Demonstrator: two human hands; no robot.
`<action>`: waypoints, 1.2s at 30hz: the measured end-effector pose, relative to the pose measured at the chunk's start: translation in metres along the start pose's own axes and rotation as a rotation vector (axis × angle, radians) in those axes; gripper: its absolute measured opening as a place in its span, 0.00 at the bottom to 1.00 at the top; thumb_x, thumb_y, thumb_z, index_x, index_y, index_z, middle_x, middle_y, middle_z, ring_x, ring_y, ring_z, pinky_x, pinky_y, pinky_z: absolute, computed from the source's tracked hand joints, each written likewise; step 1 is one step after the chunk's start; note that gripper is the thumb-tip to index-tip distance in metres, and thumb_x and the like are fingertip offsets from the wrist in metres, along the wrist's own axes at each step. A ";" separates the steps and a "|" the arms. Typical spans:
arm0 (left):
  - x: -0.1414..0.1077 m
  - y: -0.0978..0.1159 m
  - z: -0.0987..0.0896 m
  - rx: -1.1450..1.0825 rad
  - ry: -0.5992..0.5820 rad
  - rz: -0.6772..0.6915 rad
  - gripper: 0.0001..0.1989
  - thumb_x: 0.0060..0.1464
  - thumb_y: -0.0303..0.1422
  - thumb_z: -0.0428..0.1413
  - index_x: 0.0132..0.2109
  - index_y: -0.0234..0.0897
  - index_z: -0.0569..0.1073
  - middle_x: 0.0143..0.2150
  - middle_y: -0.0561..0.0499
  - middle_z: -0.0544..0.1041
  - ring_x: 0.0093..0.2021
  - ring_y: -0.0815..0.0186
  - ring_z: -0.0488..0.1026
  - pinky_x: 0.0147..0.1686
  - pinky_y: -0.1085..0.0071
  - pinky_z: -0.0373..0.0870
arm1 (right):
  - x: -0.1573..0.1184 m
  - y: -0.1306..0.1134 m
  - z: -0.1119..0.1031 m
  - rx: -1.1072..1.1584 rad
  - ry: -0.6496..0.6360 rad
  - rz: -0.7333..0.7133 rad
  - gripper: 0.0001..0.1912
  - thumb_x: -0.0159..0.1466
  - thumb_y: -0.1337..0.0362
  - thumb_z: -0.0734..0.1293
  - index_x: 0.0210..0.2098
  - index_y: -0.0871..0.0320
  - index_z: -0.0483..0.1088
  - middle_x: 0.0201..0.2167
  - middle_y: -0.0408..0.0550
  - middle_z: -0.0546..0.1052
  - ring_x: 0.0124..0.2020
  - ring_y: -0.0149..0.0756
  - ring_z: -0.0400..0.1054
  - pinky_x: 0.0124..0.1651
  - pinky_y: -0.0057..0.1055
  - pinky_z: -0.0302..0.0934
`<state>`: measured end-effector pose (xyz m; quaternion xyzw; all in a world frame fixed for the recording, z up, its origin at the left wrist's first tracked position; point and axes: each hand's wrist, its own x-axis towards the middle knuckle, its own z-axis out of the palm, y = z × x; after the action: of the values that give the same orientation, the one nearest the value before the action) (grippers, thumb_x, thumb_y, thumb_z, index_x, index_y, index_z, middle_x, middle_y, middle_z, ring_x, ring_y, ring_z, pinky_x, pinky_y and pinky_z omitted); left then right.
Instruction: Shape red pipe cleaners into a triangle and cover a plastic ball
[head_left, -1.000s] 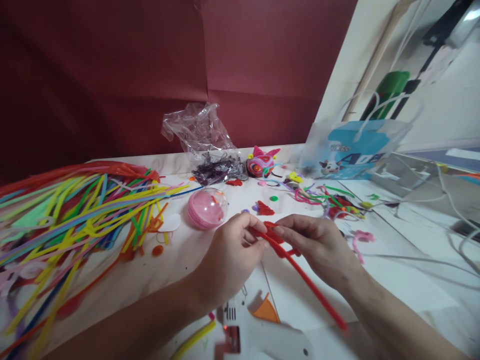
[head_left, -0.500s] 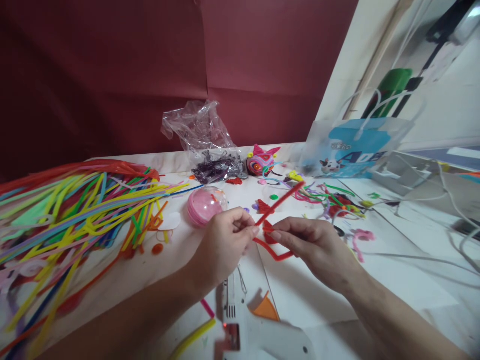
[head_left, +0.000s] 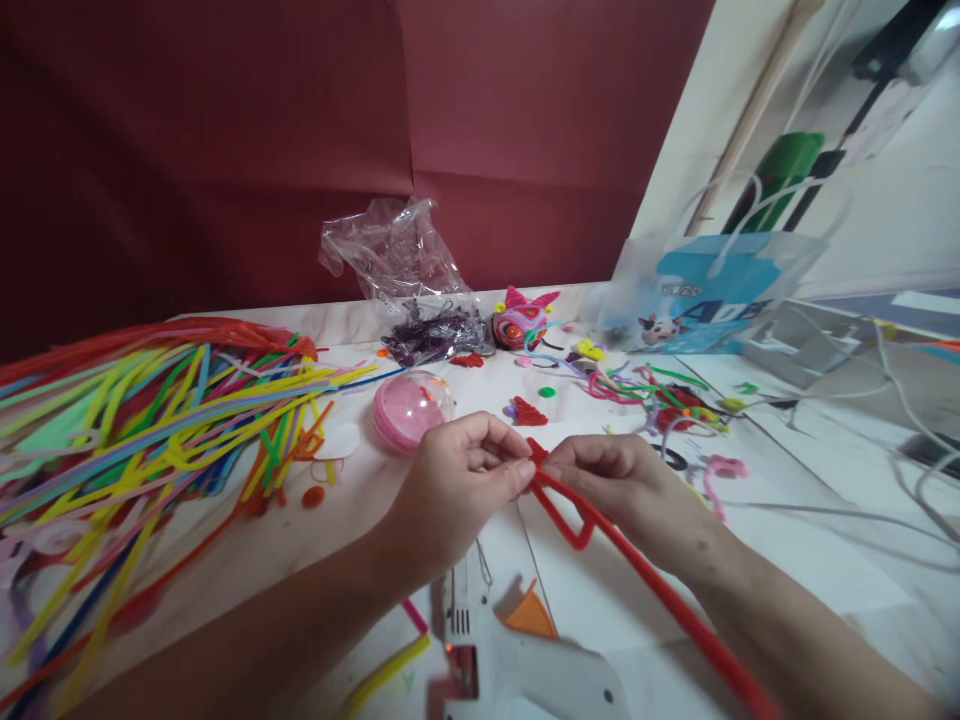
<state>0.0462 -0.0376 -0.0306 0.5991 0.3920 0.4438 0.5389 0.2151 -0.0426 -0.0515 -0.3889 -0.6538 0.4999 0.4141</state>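
Note:
A bent red pipe cleaner [head_left: 667, 590] runs between my two hands, with an angular loop hanging below and one long end stretching toward the lower right over my right forearm. My left hand [head_left: 469, 480] pinches it between thumb and fingers near the top of the bend. Just to the right, my right hand [head_left: 611, 480] is closed on the same red piece, its fingertips nearly meeting the left ones. Beyond them a red triangular coiled piece [head_left: 529, 411] lies on the white table. The fingertips partly hide the red bend.
Many coloured pipe cleaners [head_left: 150, 420] heap at left. Behind the hands are a pink and clear ball [head_left: 409, 410], a plastic bag [head_left: 420, 290] and a pink decorated head [head_left: 521, 320]. A white glue gun [head_left: 540, 670] lies in front; a blue-white bag [head_left: 697, 290] stands at right.
The long free end of the red pipe cleaner has swung from pointing up and away to pointing down toward the lower right. My left hand has shifted slightly right.

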 end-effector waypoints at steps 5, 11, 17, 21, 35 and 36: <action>-0.003 -0.002 0.002 0.072 0.003 0.035 0.06 0.41 0.25 0.58 0.31 0.34 0.70 0.25 0.56 0.72 0.26 0.75 0.69 0.26 0.81 0.66 | 0.000 0.000 0.002 0.016 -0.003 0.001 0.19 0.59 0.54 0.67 0.25 0.67 0.68 0.17 0.45 0.64 0.17 0.26 0.55 0.18 0.16 0.49; -0.004 -0.010 0.002 0.189 0.039 0.120 0.05 0.43 0.24 0.55 0.31 0.35 0.70 0.27 0.54 0.73 0.29 0.71 0.71 0.29 0.77 0.69 | -0.001 0.002 0.007 -0.081 0.008 -0.050 0.16 0.59 0.58 0.63 0.26 0.67 0.69 0.20 0.47 0.67 0.20 0.29 0.57 0.20 0.18 0.51; -0.005 -0.018 0.003 0.391 0.029 0.272 0.07 0.45 0.22 0.51 0.32 0.36 0.70 0.31 0.53 0.71 0.31 0.71 0.71 0.32 0.76 0.69 | -0.002 0.007 0.007 -0.235 0.053 -0.091 0.17 0.61 0.58 0.61 0.26 0.67 0.69 0.19 0.45 0.64 0.20 0.28 0.54 0.20 0.19 0.48; -0.005 -0.016 0.002 0.383 0.039 0.193 0.05 0.45 0.23 0.51 0.29 0.35 0.69 0.27 0.54 0.71 0.28 0.71 0.70 0.30 0.75 0.67 | 0.000 0.008 0.008 -0.159 0.016 -0.076 0.17 0.60 0.57 0.63 0.26 0.67 0.69 0.21 0.46 0.66 0.21 0.29 0.57 0.21 0.19 0.51; 0.001 -0.006 0.001 -0.049 0.185 0.078 0.06 0.42 0.24 0.56 0.32 0.32 0.72 0.23 0.55 0.72 0.24 0.74 0.69 0.26 0.77 0.66 | 0.000 0.004 0.013 0.377 -0.069 0.034 0.18 0.60 0.55 0.69 0.30 0.67 0.66 0.23 0.51 0.68 0.20 0.30 0.61 0.22 0.20 0.58; 0.000 -0.008 0.002 -0.024 0.163 0.072 0.04 0.43 0.24 0.55 0.31 0.32 0.72 0.23 0.54 0.72 0.24 0.73 0.69 0.26 0.77 0.66 | 0.000 0.005 0.015 0.390 -0.045 0.024 0.17 0.60 0.56 0.70 0.31 0.67 0.66 0.23 0.51 0.68 0.20 0.30 0.61 0.22 0.20 0.58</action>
<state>0.0481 -0.0376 -0.0388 0.5679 0.4076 0.5149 0.4962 0.2018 -0.0465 -0.0589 -0.2978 -0.5489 0.6308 0.4606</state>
